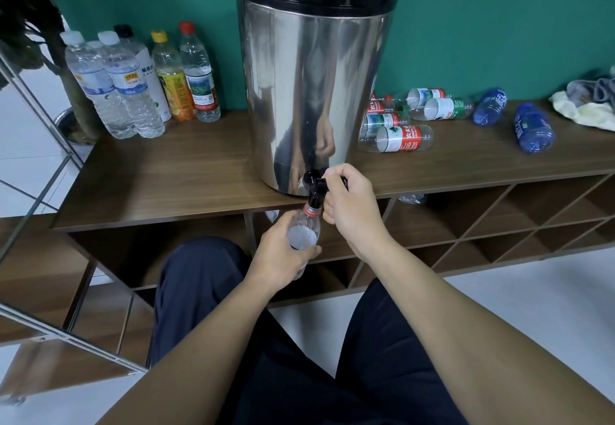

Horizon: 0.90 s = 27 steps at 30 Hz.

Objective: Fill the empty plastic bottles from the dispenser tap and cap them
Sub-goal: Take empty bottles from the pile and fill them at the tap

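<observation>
Nearest the camera, the left hand (283, 254) curls round an uncapped clear bottle (304, 233), holding its mouth right under the black tap (316, 188), while the right hand (349, 201) has its fingers closed on the tap's lever; water shows in the bottle's shoulder, so this one looks nearly full (its cap is not visible). Behind the tap stands the steel dispenser (312, 91) on the wooden shelf (166, 175). Farther back on the left, a group of capped bottles (139, 81) stands upright, apparently filled and finished. On the right, several empty bottles (399, 125) with red or green labels lie on their sides, with two blue bottles (512, 118) beyond them, so by this reckoning roughly half the job remains.
</observation>
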{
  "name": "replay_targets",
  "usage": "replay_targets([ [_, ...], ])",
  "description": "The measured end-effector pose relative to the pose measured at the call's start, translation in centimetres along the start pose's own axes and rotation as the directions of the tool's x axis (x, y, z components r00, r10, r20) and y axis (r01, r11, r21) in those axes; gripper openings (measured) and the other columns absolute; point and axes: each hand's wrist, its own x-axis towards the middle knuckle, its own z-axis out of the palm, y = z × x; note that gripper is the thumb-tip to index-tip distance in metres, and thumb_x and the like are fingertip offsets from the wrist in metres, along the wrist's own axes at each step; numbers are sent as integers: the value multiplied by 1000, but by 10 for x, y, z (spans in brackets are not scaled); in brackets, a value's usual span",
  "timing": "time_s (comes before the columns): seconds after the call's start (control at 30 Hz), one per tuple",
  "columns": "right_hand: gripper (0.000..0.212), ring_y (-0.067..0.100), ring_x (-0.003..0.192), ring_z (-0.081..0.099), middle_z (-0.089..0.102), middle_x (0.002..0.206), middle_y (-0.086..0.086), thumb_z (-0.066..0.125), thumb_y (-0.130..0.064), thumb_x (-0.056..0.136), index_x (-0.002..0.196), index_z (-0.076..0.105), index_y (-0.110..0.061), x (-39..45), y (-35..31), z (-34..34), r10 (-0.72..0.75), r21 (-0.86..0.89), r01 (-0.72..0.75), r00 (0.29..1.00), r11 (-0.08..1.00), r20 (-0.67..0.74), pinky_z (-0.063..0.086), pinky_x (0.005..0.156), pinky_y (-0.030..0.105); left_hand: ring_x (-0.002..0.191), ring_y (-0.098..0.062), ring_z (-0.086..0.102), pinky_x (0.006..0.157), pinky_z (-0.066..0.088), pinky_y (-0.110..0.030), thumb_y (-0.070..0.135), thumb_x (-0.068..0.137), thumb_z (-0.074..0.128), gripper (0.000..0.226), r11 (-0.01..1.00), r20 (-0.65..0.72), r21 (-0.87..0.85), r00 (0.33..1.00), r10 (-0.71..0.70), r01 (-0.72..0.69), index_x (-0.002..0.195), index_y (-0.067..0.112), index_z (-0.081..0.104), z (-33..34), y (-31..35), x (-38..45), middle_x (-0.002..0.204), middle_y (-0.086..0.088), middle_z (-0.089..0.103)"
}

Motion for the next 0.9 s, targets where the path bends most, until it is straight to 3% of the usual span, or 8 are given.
replay_targets([
  [0.63,22,11,51,36,40,56,-9,52,-25,117,99,58,-14,-3,0,1,-14,-1,14,1000,1000,-6,33,52,31,118,-1,70,111,59,-44,28,84,98,64,1000,9,6,1000,-6,6,136,44,65,2,-2,1,124,18,75],
  [0.9,21,12,52,36,41,57,-8,52,-25,117,101,59,-13,-2,1,1,-28,-16,28,1000,999,-10,33,52,32,114,7,67,102,57,-30,27,85,98,65,1000,10,16,1000,-22,22,138,42,64,2,1,-1,124,21,73],
])
